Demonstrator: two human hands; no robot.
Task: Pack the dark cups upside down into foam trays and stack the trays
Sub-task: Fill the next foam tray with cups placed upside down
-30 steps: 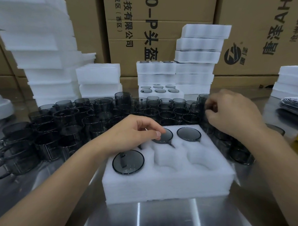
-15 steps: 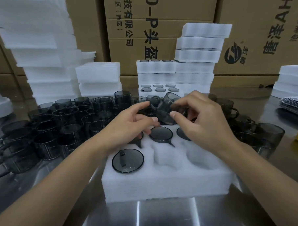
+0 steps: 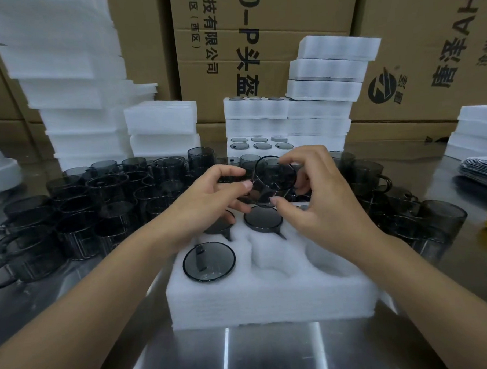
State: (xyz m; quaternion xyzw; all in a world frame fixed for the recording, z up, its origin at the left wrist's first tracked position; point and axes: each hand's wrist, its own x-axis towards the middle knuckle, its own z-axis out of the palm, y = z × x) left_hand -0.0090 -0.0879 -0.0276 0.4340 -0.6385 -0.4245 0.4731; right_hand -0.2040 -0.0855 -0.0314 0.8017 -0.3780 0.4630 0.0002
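I see one dark cup (image 3: 274, 178) held in the air above the far edge of the foam tray (image 3: 269, 294). It is tipped on its side with one round end facing me. Both hands pinch it. The left hand (image 3: 209, 198) has thumb and fingertips on its left side. The right hand (image 3: 321, 200) has fingers curled over its right rim and the thumb beneath.

The tray has six pockets in two rows. Three packed cups (image 3: 209, 261) plainly sit upside down in it: near left, far left and far middle. A dark sliver by the right thumb may be a fourth; I cannot tell. Two near pockets (image 3: 272, 257), middle and right, lie open below the hands.

Loose cups (image 3: 98, 207) crowd the desk (image 3: 272, 353) left, far and right of the tray, too many to count. Those on the right lie just beside its edge, while those on the left leave a narrow strip of steel. A wide band of steel runs along the tray's near edge.

At the far side stand five stacks of foam trays (image 3: 332, 82), and one low tray there shows six cup bottoms. Cardboard boxes (image 3: 258, 30) wall off the back.
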